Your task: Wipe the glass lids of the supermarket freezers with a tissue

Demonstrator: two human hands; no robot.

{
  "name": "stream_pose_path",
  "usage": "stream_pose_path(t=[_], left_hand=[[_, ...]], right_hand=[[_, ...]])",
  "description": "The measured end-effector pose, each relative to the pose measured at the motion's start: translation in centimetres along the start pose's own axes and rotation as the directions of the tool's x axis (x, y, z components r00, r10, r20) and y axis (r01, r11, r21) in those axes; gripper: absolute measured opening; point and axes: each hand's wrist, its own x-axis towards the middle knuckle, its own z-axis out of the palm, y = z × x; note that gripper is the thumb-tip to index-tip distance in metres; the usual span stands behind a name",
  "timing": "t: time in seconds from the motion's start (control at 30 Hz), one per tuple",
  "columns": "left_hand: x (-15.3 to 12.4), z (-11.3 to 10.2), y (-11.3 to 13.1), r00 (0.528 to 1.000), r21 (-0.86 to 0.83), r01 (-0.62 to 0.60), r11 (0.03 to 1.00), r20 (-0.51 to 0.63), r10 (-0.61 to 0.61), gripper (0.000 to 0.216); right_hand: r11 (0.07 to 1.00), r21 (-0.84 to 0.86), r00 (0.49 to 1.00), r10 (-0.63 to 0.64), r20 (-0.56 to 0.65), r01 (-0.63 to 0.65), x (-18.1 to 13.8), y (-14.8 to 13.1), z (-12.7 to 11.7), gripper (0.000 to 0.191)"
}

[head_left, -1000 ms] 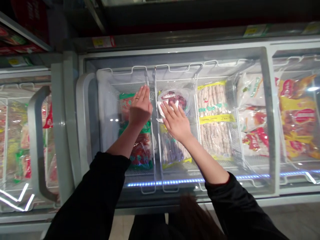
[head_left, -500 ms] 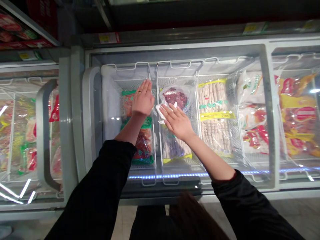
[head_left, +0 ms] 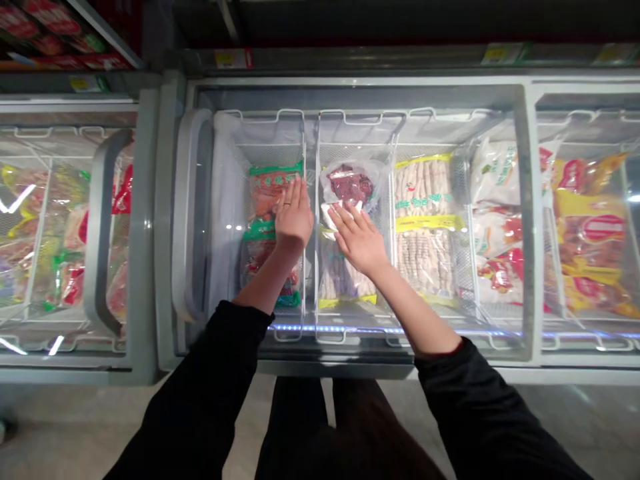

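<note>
Both my arms reach into an open chest freezer (head_left: 350,87). My left hand (head_left: 294,217), flat with a ring on one finger, rests on a red packet with a green top (head_left: 270,183) in the left wire basket (head_left: 260,117). My right hand (head_left: 357,237) lies spread, fingertips on a white label at the near edge of a clear bag of dark red meat (head_left: 351,181) in the middle basket. A pale pack with a yellow strip (head_left: 343,283) lies under its wrist. Neither hand grips anything.
Packs of pale sausages (head_left: 425,200), white bags (head_left: 493,173) and yellow-red bags (head_left: 590,227) fill the baskets to the right. The sliding glass lid with its grey handle (head_left: 187,213) is pushed left. A second, closed freezer with a handle (head_left: 97,227) stands further left. Price tags line the shelf above.
My left hand has come down from the basket divider onto the red and green packet. My right hand stays on the meat bag. The view has pulled back a little.
</note>
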Motion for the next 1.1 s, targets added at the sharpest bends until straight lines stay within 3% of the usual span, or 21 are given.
stream_pose_path(t=[0.1, 0.2, 0.33, 0.47, 0.57, 0.7, 0.8, 0.87, 1.0, 1.1], left_hand=[[-2.6, 0.5, 0.8, 1.0, -0.003, 0.02, 1.0, -0.019, -0.02, 0.066], [-3.3, 0.9, 0.9, 0.999, -0.025, 0.022, 0.999, -0.041, -0.023, 0.068], [-3.0, 0.8, 1.1, 0.999, -0.046, 0.027, 0.999, -0.038, -0.029, 0.07], [-3.1, 0.1, 1.5, 0.999, 0.016, 0.041, 0.999, 0.004, -0.041, 0.071], [-3.2, -0.3, 1.7, 0.999, 0.081, 0.039, 0.996, 0.012, -0.04, 0.07], [-3.3, -0.2, 1.7, 1.0, 0.093, 0.028, 0.995, -0.012, -0.027, 0.071], [-3.3, 0.0, 1.6, 0.999, 0.081, 0.025, 0.996, -0.026, -0.023, 0.073], [-3.3, 0.1, 1.6, 0.999, 0.077, 0.022, 0.997, -0.033, -0.019, 0.073], [-3.3, 0.1, 1.5, 0.999, 0.082, 0.017, 0.996, -0.05, -0.013, 0.069], [-3.3, 0.1, 1.4, 0.999, 0.087, 0.016, 0.996, -0.053, -0.011, 0.068]], right_hand=[[0.996, 0.016, 0.993, 0.094, -0.071, -0.093, 1.2, 1.6, -0.6, 0.064], [0.982, 0.05, 0.974, 0.185, -0.128, -0.18, -0.7, 0.9, 0.2, 0.066], [0.995, 0.04, 0.993, 0.089, -0.079, -0.086, -2.5, -1.7, 1.4, 0.065], [0.998, 0.007, 0.998, -0.063, -0.016, 0.063, -0.1, -0.4, 0.2, 0.062], [1.0, -0.007, 0.996, 0.011, -0.084, -0.012, 0.2, 1.6, -0.4, 0.062], [0.988, 0.015, 0.974, 0.156, -0.162, -0.156, -4.0, 0.7, 1.4, 0.062], [0.996, 0.026, 0.986, 0.088, -0.138, -0.086, -5.9, -1.7, 2.8, 0.063], [1.0, 0.019, 0.995, 0.009, -0.099, -0.007, -5.1, -2.3, 2.8, 0.062], [0.995, 0.0, 0.994, -0.096, -0.06, 0.096, -1.8, -0.1, 1.1, 0.06], [1.0, 0.002, 0.993, 0.005, -0.121, -0.005, -2.3, 1.7, 0.7, 0.061]])
